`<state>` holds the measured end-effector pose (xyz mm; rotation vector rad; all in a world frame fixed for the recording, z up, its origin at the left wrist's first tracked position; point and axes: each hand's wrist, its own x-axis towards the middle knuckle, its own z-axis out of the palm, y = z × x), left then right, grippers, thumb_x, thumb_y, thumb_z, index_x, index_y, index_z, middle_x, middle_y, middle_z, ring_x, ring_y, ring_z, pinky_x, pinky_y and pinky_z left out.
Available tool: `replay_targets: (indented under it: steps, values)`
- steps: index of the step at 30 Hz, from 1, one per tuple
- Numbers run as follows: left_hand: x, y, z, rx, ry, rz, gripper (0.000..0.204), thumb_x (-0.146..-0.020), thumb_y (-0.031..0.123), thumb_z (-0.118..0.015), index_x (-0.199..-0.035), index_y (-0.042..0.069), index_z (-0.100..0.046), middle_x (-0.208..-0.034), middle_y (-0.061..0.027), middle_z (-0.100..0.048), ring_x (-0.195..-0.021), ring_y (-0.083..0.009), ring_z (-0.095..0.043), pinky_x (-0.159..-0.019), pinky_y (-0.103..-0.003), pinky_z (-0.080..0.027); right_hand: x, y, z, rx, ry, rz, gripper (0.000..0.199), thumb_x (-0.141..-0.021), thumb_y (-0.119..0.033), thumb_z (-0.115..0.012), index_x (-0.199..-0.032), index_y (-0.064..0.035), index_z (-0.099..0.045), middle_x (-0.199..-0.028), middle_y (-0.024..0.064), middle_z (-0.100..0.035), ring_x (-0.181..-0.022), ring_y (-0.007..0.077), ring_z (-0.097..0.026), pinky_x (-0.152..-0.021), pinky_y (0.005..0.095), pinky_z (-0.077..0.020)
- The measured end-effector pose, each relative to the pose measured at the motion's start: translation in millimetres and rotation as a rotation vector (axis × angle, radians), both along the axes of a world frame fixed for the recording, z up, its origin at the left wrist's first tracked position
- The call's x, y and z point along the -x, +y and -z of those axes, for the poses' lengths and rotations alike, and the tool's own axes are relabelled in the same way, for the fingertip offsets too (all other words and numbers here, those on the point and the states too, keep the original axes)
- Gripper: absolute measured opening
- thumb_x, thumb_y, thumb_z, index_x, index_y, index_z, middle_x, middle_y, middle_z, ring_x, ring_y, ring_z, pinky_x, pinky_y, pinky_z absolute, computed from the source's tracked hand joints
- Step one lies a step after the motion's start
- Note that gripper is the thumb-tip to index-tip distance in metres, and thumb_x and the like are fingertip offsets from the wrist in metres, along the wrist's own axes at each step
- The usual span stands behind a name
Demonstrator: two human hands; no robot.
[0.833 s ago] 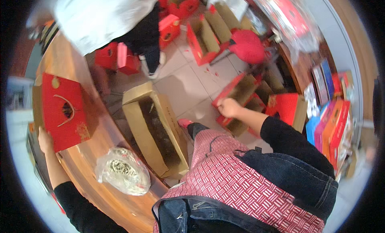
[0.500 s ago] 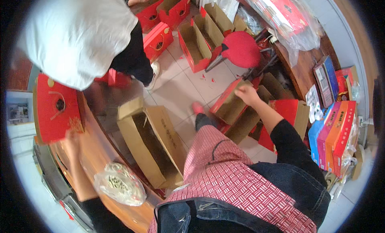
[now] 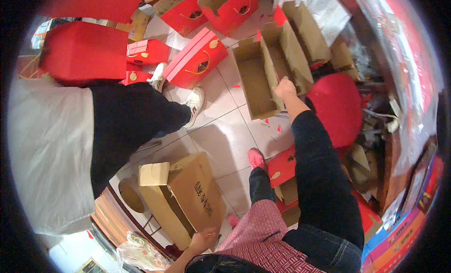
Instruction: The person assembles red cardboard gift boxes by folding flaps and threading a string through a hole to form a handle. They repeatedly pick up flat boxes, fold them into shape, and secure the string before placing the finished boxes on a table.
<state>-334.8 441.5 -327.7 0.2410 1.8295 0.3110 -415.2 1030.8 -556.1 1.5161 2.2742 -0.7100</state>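
My right hand reaches forward and is closed on the near edge of an open gift box, brown cardboard inside. More open boxes of the same kind stand against it, among them a box farther right. Low in front of my body, my left hand has curled fingers with nothing visible in them. It hangs over the near end of a tall brown carton with raised flaps; whether it touches the carton I cannot tell.
A co-worker in a white top and black trousers stands at left. Closed red gift boxes with rope handles sit on the tiled floor. A red round stool stands right of my forearm. A plastic bag lies on the wooden table.
My right hand has moved forward to the open boxes and closed on an edge. My left hand has left the red box on the table and come in toward the carton. The co-worker has shifted.
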Motion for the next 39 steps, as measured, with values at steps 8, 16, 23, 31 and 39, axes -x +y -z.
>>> replay_targets:
  steps: [8,16,23,31,39]
  values:
    - [143.5,245.2,83.2,-0.274,0.484,-0.046,0.023,-0.086,0.017,-0.052,-0.103,0.001,-0.056,-0.09,-0.0192,-0.061,-0.084,-0.0303,-0.06,-0.074,-0.036,-0.047,29.5,-120.4,63.3,-0.052,0.268,-0.285,0.01,-0.065,-0.01,-0.057,-0.066,-0.0018,-0.063,-0.07,0.0182,-0.061,-0.067,0.032,-0.062,-0.06,0.0414,-0.0506]
    - [195.8,347.7,304.4,0.286,0.404,-0.196,0.059,-0.068,0.04,-0.067,-0.105,-0.003,-0.054,-0.102,-0.0223,-0.059,-0.096,-0.0337,-0.057,-0.082,-0.039,-0.046,39.8,-78.8,-36.9,0.205,0.138,-0.953,0.018,-0.077,-0.017,-0.05,-0.086,-0.0061,-0.061,-0.084,0.0164,-0.062,-0.078,0.0319,-0.059,-0.068,0.0417,-0.0459]
    - [197.8,310.7,278.1,-0.043,0.56,0.117,0.028,-0.073,0.016,-0.056,-0.097,0.001,-0.056,-0.083,-0.0258,-0.059,-0.082,-0.0384,-0.059,-0.075,-0.044,-0.047,-5.8,189.5,49.2,-0.209,0.037,0.026,0.035,-0.07,-0.024,-0.067,-0.091,0.0038,-0.061,-0.091,0.0246,-0.06,-0.091,0.0369,-0.058,-0.078,0.0421,-0.0474]
    - [171.2,257.5,75.0,-0.32,0.487,0.467,0.035,-0.075,0.01,-0.051,-0.11,0.004,-0.05,-0.072,-0.0236,-0.059,-0.069,-0.0395,-0.058,-0.066,-0.049,-0.047,57.7,109.8,-72.9,0.075,0.506,0.397,0.019,-0.07,-0.004,-0.054,-0.083,0.0079,-0.061,-0.08,0.0236,-0.062,-0.069,0.0349,-0.063,-0.052,0.0401,-0.0547]
    - [89.2,167.7,-127.0,-0.427,0.531,0.668,0.05,-0.067,0.01,-0.054,-0.117,0.012,-0.048,-0.067,-0.0173,-0.06,-0.064,-0.0339,-0.061,-0.058,-0.044,-0.05,-51.9,-39.1,-381.6,-0.231,0.644,-0.015,0.021,-0.076,-0.014,-0.056,-0.087,0.0024,-0.061,-0.071,0.0078,-0.06,-0.059,0.019,-0.058,-0.05,0.0334,-0.0491]
